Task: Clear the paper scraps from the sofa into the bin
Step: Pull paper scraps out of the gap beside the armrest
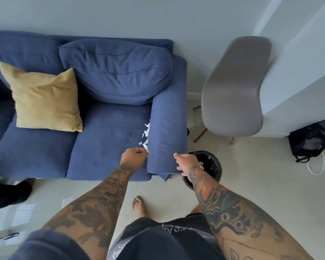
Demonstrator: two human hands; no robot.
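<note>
White paper scraps [145, 134] lie in a line on the blue sofa [105, 136], in the crease between the right seat cushion and the armrest. My left hand [134, 155] is curled at the near end of that line, fingertips pinched on a scrap. My right hand [186, 163] hovers past the front of the armrest, fingers spread, over the rim of the black bin [213, 164]. A few white scraps show inside the bin. The bin stands on the floor just right of the sofa's armrest.
A yellow cushion [43, 98] leans on the sofa's middle. A grey chair [235, 91] stands right of the sofa by the wall. A black bag [310, 140] with a white cord lies at far right. My bare foot [139, 206] is on the pale tiled floor.
</note>
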